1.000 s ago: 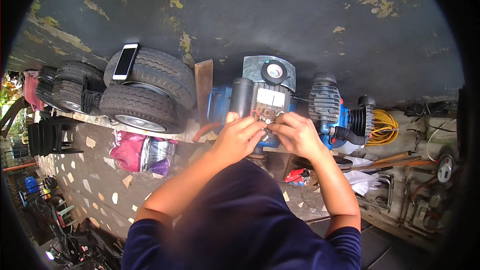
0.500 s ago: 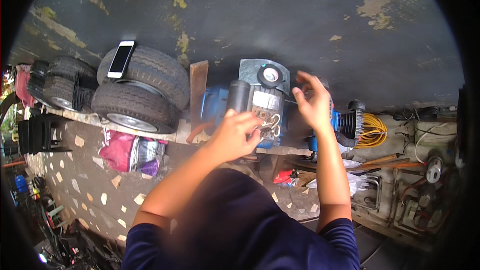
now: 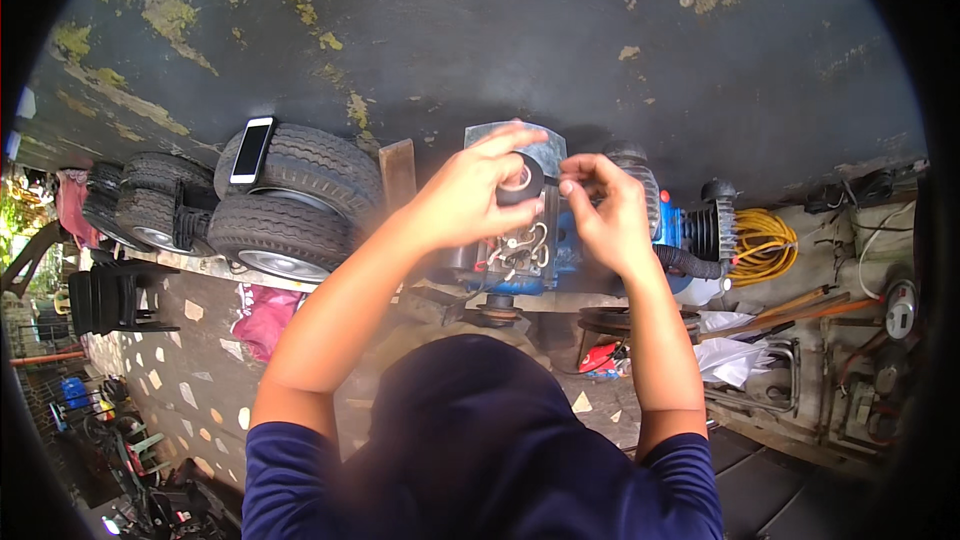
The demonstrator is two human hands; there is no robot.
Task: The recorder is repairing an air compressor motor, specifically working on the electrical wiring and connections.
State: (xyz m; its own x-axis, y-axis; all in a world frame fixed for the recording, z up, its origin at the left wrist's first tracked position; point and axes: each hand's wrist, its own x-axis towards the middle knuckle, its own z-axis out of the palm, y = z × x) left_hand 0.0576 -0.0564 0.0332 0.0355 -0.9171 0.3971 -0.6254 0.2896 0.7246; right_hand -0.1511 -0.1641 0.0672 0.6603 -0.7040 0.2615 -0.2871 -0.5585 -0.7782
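My left hand is closed round a roll of black tape, thumb below it and fingers above. My right hand is just right of the roll, thumb and forefinger pinched together at a short dark strip that seems to be the tape's end. Below the roll lies the uncovered terminal box of a blue electric motor, with pale looped wires in it. A grey metal plate stands behind the roll, partly covered by my left fingers. My left hand hides the motor's black cylinder for the most part.
Left of the motor are stacked tyres with a white phone on top, and an upright wooden board. To the right are a blue compressor head, a coiled yellow hose and wooden sticks. A dark wall rises behind.
My left hand has moved up from the terminal wires and taken hold of the tape roll. My right hand has come left and down to the roll's edge. The view has shifted slightly.
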